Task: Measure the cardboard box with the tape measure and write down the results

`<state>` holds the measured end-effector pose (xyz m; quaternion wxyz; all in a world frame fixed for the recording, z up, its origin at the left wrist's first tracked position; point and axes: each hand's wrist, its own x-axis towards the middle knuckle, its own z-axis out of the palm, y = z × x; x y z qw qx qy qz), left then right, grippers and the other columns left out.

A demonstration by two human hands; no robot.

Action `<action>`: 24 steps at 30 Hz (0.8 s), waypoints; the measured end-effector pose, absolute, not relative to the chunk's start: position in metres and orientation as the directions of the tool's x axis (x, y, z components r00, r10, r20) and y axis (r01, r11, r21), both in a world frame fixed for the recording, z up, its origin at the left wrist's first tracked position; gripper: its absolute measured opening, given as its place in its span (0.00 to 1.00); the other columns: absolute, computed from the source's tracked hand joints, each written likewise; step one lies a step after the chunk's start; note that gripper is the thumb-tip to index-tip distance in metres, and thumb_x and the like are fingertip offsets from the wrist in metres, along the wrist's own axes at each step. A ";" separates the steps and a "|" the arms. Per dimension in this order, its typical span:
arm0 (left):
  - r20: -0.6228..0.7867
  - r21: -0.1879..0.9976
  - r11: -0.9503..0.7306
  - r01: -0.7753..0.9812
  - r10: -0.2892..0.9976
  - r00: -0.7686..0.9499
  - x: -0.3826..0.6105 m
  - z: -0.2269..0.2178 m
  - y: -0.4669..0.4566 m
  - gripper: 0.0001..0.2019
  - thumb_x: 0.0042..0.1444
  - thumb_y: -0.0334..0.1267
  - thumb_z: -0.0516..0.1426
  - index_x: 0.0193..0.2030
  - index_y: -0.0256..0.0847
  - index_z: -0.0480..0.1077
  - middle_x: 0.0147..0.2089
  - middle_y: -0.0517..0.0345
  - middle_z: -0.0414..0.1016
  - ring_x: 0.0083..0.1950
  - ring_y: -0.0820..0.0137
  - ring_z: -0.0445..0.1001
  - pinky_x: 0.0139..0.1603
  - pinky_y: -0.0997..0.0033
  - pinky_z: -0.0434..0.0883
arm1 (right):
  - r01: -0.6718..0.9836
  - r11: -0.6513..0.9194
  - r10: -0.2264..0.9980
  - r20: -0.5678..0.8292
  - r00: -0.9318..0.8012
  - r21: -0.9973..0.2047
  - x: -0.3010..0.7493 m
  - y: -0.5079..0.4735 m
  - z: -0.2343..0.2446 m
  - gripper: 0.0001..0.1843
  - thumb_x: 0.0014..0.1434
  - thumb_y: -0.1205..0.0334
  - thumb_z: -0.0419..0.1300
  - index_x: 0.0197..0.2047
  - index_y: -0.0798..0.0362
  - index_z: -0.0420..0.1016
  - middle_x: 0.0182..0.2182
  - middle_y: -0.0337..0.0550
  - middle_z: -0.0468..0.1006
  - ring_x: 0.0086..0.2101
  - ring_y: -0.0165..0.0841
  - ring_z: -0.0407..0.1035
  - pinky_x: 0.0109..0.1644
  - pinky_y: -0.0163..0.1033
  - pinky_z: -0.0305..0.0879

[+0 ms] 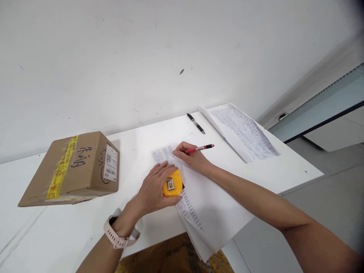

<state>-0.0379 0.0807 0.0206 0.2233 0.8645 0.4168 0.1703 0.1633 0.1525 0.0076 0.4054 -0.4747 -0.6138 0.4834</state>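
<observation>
My left hand [156,186] is closed around a yellow tape measure [176,183], its silver belt clip facing up, and rests on the left side of a paper sheet [216,204]. Rows of handwriting run down that side of the sheet, and its lower end hangs past the table's front edge. Between the fingers of my right hand [195,157] is a red pen [199,149] with a black end pointing right. That hand lies on the upper part of the sheet; the pen's writing tip is hidden behind my fingers.
A taped cardboard box [76,167] with a shipping label stands at the left on the white table [136,151]. A black pen [196,123] lies near the wall [136,68]. Farther right is a stack of papers [244,132] covered in dense writing.
</observation>
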 end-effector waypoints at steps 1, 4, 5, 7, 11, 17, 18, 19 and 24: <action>0.107 0.530 -0.552 0.643 0.796 0.595 -0.038 0.021 0.081 0.37 0.48 0.47 0.66 0.64 0.43 0.61 0.67 0.45 0.68 0.72 0.49 0.58 0.72 0.44 0.53 | 0.175 0.076 0.977 0.038 -0.209 -0.982 0.163 0.153 0.007 0.14 0.54 0.50 0.64 0.30 0.50 0.68 0.25 0.35 0.70 0.28 0.31 0.63 0.32 0.38 0.59; 0.097 0.539 -0.544 0.643 0.799 0.594 -0.037 0.022 0.081 0.37 0.49 0.47 0.66 0.65 0.43 0.61 0.67 0.45 0.68 0.72 0.49 0.58 0.72 0.43 0.53 | 0.099 0.030 0.978 0.009 -0.208 -0.995 0.163 0.155 0.006 0.13 0.51 0.53 0.67 0.34 0.50 0.69 0.28 0.37 0.75 0.29 0.31 0.67 0.34 0.39 0.63; 0.093 0.542 -0.542 0.643 0.799 0.594 -0.037 0.022 0.081 0.37 0.49 0.47 0.66 0.65 0.43 0.61 0.67 0.45 0.68 0.72 0.49 0.58 0.72 0.43 0.53 | 0.077 0.016 0.977 -0.001 -0.213 -0.997 0.162 0.155 0.006 0.13 0.51 0.53 0.67 0.35 0.50 0.69 0.28 0.38 0.75 0.29 0.31 0.68 0.35 0.39 0.63; 0.089 0.545 -0.539 0.642 0.799 0.595 -0.037 0.022 0.080 0.37 0.49 0.48 0.65 0.65 0.42 0.61 0.67 0.45 0.68 0.72 0.49 0.58 0.73 0.43 0.53 | 0.077 0.024 0.979 0.008 -0.202 -0.997 0.162 0.155 0.006 0.12 0.53 0.53 0.65 0.32 0.50 0.67 0.25 0.36 0.73 0.27 0.31 0.66 0.34 0.39 0.63; 0.089 0.546 -0.535 0.645 0.802 0.591 -0.037 0.022 0.080 0.37 0.50 0.48 0.65 0.65 0.40 0.61 0.67 0.44 0.68 0.72 0.50 0.58 0.73 0.45 0.52 | 0.216 0.141 0.983 0.110 -0.149 -0.966 0.161 0.154 0.006 0.14 0.54 0.59 0.61 0.24 0.49 0.58 0.20 0.32 0.61 0.25 0.29 0.57 0.30 0.37 0.55; 0.066 0.565 -0.512 0.647 0.810 0.583 -0.037 0.023 0.079 0.37 0.50 0.48 0.65 0.65 0.43 0.61 0.67 0.47 0.68 0.73 0.51 0.56 0.73 0.45 0.51 | 0.312 0.160 0.981 0.116 -0.156 -0.936 0.160 0.153 0.005 0.15 0.53 0.59 0.59 0.23 0.49 0.55 0.20 0.32 0.57 0.25 0.29 0.53 0.29 0.37 0.51; 0.066 0.565 -0.511 0.648 0.811 0.582 -0.037 0.023 0.079 0.37 0.50 0.48 0.65 0.65 0.43 0.61 0.67 0.47 0.68 0.73 0.51 0.56 0.73 0.45 0.51 | 0.317 0.162 0.980 0.116 -0.161 -0.934 0.160 0.153 0.004 0.15 0.53 0.59 0.59 0.23 0.49 0.55 0.20 0.32 0.57 0.25 0.29 0.53 0.29 0.37 0.50; 0.065 0.564 -0.510 0.649 0.812 0.580 -0.037 0.024 0.078 0.37 0.50 0.48 0.65 0.65 0.42 0.60 0.67 0.47 0.67 0.73 0.51 0.56 0.73 0.45 0.50 | 0.321 0.165 0.979 0.116 -0.166 -0.933 0.159 0.153 0.003 0.15 0.53 0.59 0.59 0.23 0.49 0.55 0.20 0.32 0.57 0.25 0.29 0.53 0.29 0.37 0.50; 0.065 0.568 -0.507 0.649 0.813 0.578 -0.036 0.023 0.078 0.37 0.50 0.48 0.65 0.65 0.44 0.60 0.67 0.47 0.68 0.73 0.50 0.56 0.73 0.44 0.50 | 0.331 0.179 0.976 0.125 -0.177 -0.927 0.159 0.154 0.000 0.15 0.53 0.58 0.59 0.23 0.49 0.55 0.21 0.32 0.58 0.25 0.29 0.53 0.30 0.37 0.51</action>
